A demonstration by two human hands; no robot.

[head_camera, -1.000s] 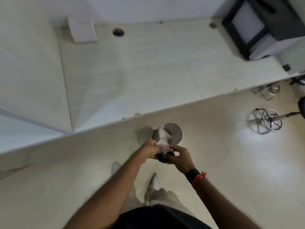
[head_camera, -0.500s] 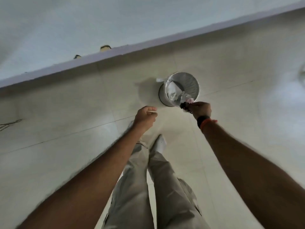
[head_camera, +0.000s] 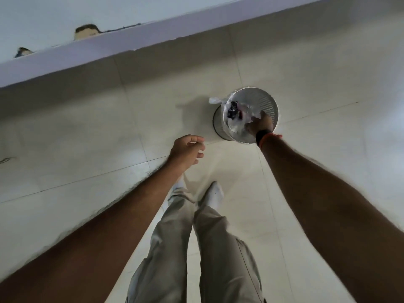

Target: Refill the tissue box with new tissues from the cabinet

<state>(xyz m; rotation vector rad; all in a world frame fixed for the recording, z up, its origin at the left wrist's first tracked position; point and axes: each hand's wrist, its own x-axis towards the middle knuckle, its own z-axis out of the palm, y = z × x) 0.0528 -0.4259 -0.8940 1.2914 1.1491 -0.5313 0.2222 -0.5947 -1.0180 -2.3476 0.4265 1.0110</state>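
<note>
Nearest the camera, two legs in light grey trousers (head_camera: pixel 196 248) stand on the pale tiled floor (head_camera: pixel 87 149), with a white sock or shoe (head_camera: pixel 215 194) pointing ahead. Both bare forearms stretch forward and down from the lower corners of the view. The left hand (head_camera: pixel 187 150) hangs in the air above the floor, palm down, fingers loosely curled and apart, holding nothing; it is well to the left of the bin and clear of it. The right arm reaches further out, with a dark band and an orange-red band (head_camera: pixel 265 137) at the wrist. The right hand (head_camera: pixel 260 124) is down inside the mouth of the round metal mesh waste bin (head_camera: pixel 265 101), its fingers pointing into the crumpled clear plastic wrapper (head_camera: pixel 237 115) that lies in the bin's left half with a dark patch in it. Whether those fingers grip the plastic or only touch it cannot be told. A scrap of the clear plastic (head_camera: pixel 215 100) hangs over the bin's far-left rim. Beyond the bin, a white wall (head_camera: pixel 65 16) meets the floor along a pale skirting (head_camera: pixel 109 47), with two chipped spots (head_camera: pixel 86 31) along its top edge.
</note>
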